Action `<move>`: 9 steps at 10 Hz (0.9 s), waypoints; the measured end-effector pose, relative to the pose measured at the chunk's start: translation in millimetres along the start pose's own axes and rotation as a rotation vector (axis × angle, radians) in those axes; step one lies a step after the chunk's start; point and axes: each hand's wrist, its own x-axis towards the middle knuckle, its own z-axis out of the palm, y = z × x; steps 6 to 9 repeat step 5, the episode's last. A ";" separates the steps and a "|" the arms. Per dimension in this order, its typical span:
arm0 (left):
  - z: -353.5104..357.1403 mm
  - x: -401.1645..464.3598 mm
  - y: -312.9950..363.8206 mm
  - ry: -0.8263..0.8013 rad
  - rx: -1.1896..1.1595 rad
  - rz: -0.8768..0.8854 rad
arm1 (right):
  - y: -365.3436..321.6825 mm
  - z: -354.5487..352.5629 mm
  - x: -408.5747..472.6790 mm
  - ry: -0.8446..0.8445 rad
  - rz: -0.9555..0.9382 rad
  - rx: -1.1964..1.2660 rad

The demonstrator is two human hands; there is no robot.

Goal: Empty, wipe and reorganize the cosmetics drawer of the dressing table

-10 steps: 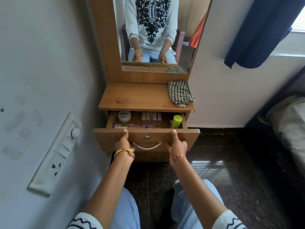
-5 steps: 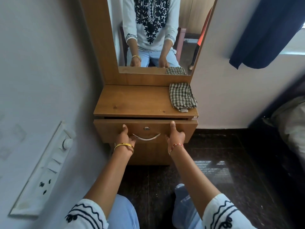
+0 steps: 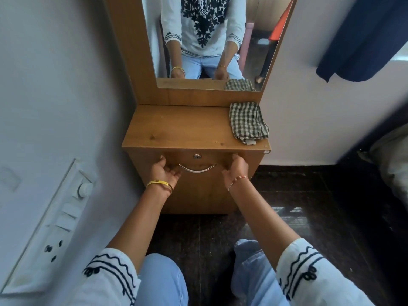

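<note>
Fingers of both hands lie straight against the front of the closed drawer, thumbs up at its top edge, grasping nothing. The left hand and right hand flank the handle, forearms stretched forward. A cloth lies on the tabletop.

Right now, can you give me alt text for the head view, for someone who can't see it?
Both hands, left hand and right hand, rest on the front of the closed drawer of a wooden dressing table, either side of its curved metal handle. A folded checked cloth lies on the tabletop's right rear corner, below a mirror.
</note>
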 end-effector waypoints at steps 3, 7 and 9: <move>12.1 -33.9 -18.5 -0.032 0.172 -0.032 | 5.2 -17.2 -10.6 -0.070 -0.042 -0.081; 16.3 -72.4 -23.4 -0.080 0.366 0.056 | 0.2 -26.1 -37.9 -0.107 -0.236 -0.226; 16.3 -72.4 -23.4 -0.080 0.366 0.056 | 0.2 -26.1 -37.9 -0.107 -0.236 -0.226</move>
